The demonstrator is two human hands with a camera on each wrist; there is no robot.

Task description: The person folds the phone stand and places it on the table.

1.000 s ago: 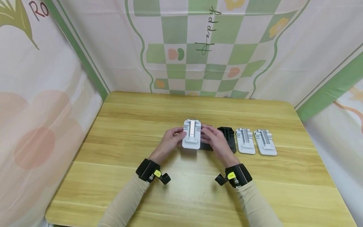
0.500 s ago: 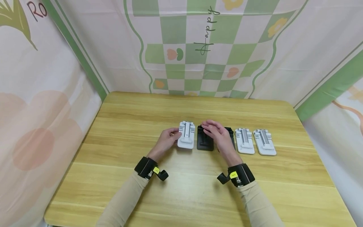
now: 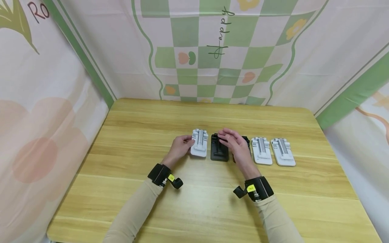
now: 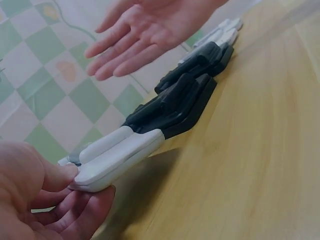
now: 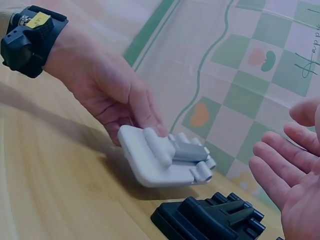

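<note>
My left hand (image 3: 178, 149) pinches a white folded phone stand (image 3: 199, 144) by its left edge, thumb on top and fingers beneath. In the left wrist view this stand (image 4: 117, 155) is tilted, with a shadow on the table under it. Just right of it lies a black folded phone stand (image 3: 219, 153). My right hand (image 3: 238, 146) hovers over the black stands with fingers extended, holding nothing; its palm (image 5: 307, 195) shows in the right wrist view. A second black phone stand (image 3: 247, 139) is mostly hidden beneath that hand.
Two more white folded phone stands, one nearer (image 3: 262, 153) and one at the row's right end (image 3: 284, 153), lie flat on the wooden table (image 3: 194, 212). A patterned cloth (image 3: 209, 77) hangs behind the table's far edge.
Both hands were at the white stand; my right hand has let go and moved right, over the black stands. My left hand has brought the white stand slightly left and lower, uncovering a black one.
</note>
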